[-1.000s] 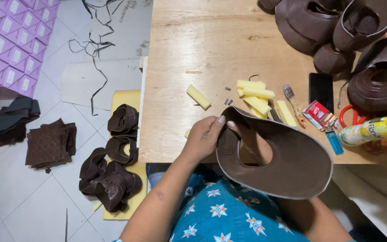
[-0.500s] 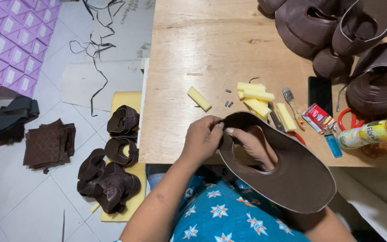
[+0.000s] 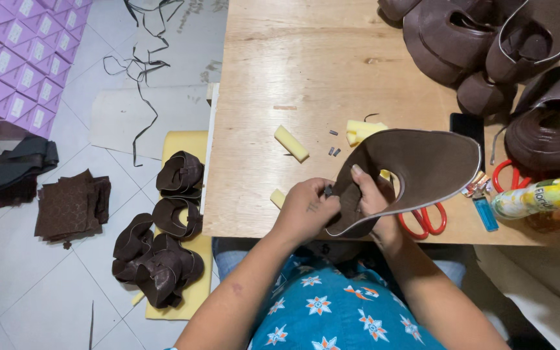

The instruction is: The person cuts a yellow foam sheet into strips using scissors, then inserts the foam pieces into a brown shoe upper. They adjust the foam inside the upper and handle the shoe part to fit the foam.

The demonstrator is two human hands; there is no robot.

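Both hands hold a brown leather piece [image 3: 422, 165] (a curved shoe upper w/ a pale edge) just above the near edge of the wooden table [image 3: 306, 78]. Left hand [image 3: 306, 210] is closed on the piece's near-left end, fingers curled tight and pinching the edge. Right hand [image 3: 374, 201] grips the same end from underneath, fingers folded around the leather, one finger showing through the cutout. Red scissors [image 3: 426, 220] lie partly under the piece, a blue lighter [image 3: 485, 212] beside them. Yellow foam blocks [image 3: 291, 143] sit on the table further back. More brown shoe uppers [image 3: 487, 39] are piled at the far-right corner.
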